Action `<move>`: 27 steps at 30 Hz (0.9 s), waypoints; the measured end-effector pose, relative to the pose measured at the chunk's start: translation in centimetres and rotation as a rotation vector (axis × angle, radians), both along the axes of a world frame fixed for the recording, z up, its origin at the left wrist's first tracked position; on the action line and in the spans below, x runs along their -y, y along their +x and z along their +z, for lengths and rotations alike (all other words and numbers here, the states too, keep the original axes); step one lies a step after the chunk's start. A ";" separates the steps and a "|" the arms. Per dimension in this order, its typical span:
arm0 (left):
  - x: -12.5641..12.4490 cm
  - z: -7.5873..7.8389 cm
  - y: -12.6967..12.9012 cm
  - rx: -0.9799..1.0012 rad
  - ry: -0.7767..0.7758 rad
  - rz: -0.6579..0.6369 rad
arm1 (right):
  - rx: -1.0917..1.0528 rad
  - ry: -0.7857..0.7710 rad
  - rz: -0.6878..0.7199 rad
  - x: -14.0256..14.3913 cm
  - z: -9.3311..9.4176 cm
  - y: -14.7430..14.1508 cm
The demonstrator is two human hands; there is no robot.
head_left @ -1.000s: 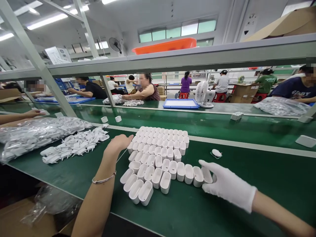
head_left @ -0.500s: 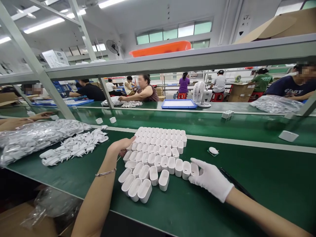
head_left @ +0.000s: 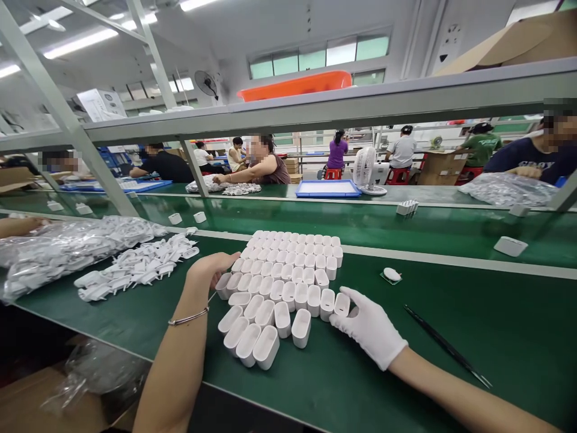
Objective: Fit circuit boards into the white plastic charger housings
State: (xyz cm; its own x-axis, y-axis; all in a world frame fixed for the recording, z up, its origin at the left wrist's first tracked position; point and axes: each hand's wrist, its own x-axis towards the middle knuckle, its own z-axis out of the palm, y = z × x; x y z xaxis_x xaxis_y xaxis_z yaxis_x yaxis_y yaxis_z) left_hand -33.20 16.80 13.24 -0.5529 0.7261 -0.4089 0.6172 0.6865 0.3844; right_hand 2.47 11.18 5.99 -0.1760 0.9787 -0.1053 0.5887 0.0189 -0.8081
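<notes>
White oval plastic housings (head_left: 293, 258) stand in packed rows on the green bench, open tops up. My bare left hand (head_left: 214, 267) rests against the left side of the rows, its index finger stretched out and its other fingers partly hidden. My right hand (head_left: 367, 322), in a white glove, has thumb and fingers around the end housing (head_left: 341, 305) of one long row. Nearer me, several looser housings (head_left: 265, 347) stand in a slanted cluster, with one housing (head_left: 301, 328) apart on their right. Black tweezers (head_left: 446, 344) lie right of my gloved hand.
A small round white part (head_left: 391, 275) lies beyond my right hand. Left are a heap of white plastic pieces (head_left: 135, 264) and a clear bag (head_left: 76, 249) of them, with a co-worker's arm beside it. White parts (head_left: 510, 246) sit on the belt; a shelf (head_left: 288, 117) spans overhead.
My right hand has moved left with the end of the long row, and the row's left end has shifted left. My left hand moved slightly left. The tweezers now show fully.
</notes>
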 end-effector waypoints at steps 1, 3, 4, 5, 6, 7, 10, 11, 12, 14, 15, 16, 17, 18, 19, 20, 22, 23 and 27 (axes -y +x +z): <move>0.0 0.0 0.0 -0.012 0.013 -0.011 | -0.003 0.004 0.003 0.0 0.0 0.0; -0.2 0.0 0.1 -0.045 0.040 -0.028 | -0.007 0.016 0.012 -0.1 0.0 -0.1; -0.3 -0.1 0.1 -0.057 0.049 -0.036 | -0.006 0.021 0.014 -0.2 0.1 -0.2; -0.4 -0.1 0.1 -0.064 0.056 -0.043 | -0.003 0.027 0.015 -0.3 0.1 -0.2; -0.4 -0.2 0.1 -0.067 0.061 -0.051 | -0.002 0.034 0.018 -0.5 0.2 -0.3; -0.5 -0.2 0.1 -0.067 0.066 -0.060 | -0.004 0.040 0.028 -0.7 0.3 -0.3; -0.5 -0.4 -0.1 -0.062 0.076 -0.081 | -0.028 0.054 0.093 -1.3 0.4 -0.2; -0.5 -0.4 -0.1 -0.059 0.077 -0.087 | -0.022 0.065 0.111 -1.5 0.4 -0.2; -0.5 -0.5 -0.2 -0.055 0.080 -0.093 | 0.001 0.081 0.116 -1.7 0.4 -0.2; -0.6 -0.7 -0.4 -0.044 0.089 -0.104 | 0.072 0.120 0.114 -1.9 0.3 -0.3; -0.7 -0.8 -0.5 -0.038 0.095 -0.109 | 0.099 0.136 0.114 -2.0 0.1 -0.4; -0.7 -0.9 -0.5 -0.032 0.099 -0.115 | 0.112 0.145 0.115 -2.1 0.0 -0.6; -0.8 -1.1 -0.5 -0.027 0.099 -0.121 | 0.112 0.148 0.121 -2.3 -0.1 -0.7; -0.9 -1.2 -0.5 -0.023 0.097 -0.127 | 0.106 0.155 0.131 -2.4 -0.3 -0.9; -1.0 -1.2 -0.4 -0.022 0.092 -0.133 | 0.104 0.170 0.140 -2.5 -0.4 -1.0; -1.0 -1.2 -0.3 -0.024 0.088 -0.138 | 0.109 0.192 0.145 -2.6 -0.5 -1.1; -1.1 -1.1 0.2 -0.043 0.084 -0.140 | 0.125 0.234 0.158 -2.9 -0.6 -1.2; -1.2 -1.0 0.5 -0.059 0.085 -0.135 | 0.128 0.246 0.169 -3.0 -0.7 -1.2; -1.1 -0.6 1.4 -0.126 0.089 -0.103 | 0.096 0.241 0.229 -3.6 -0.9 -1.1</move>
State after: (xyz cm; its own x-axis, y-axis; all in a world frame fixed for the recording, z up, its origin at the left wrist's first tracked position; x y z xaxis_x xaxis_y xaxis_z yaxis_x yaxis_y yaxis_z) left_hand -31.80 17.94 12.67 -0.5166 0.8115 -0.2731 0.7294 0.5841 0.3561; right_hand 1.35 14.81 5.13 -0.3942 0.9138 0.0976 0.6202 0.3429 -0.7055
